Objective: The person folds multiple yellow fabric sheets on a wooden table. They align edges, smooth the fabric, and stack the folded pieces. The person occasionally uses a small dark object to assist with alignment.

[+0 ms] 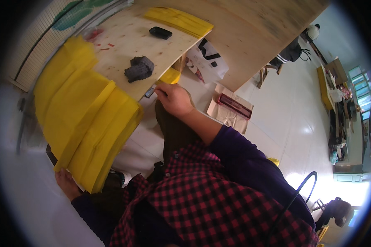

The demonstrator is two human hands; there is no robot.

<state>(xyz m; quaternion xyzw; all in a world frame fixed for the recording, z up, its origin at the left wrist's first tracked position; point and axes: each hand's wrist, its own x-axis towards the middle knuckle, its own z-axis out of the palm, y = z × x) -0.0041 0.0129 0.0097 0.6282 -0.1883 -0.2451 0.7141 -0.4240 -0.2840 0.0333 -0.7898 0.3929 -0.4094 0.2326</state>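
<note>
- Yellow sheets [90, 103]: left hand [66, 183] holding near edge
- Right hand [173, 98]: fingers curled by counter [125, 46] edge, contents unclear
- Dark crumpled wad [139, 69] beyond right hand

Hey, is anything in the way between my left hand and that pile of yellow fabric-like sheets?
Nothing visible: the fingers of your left hand appear to touch the near edge of the pile of yellow fabric-like sheets. The crumpled dark-grey wad lies off to the side, on the pale wooden tabletop.
</note>
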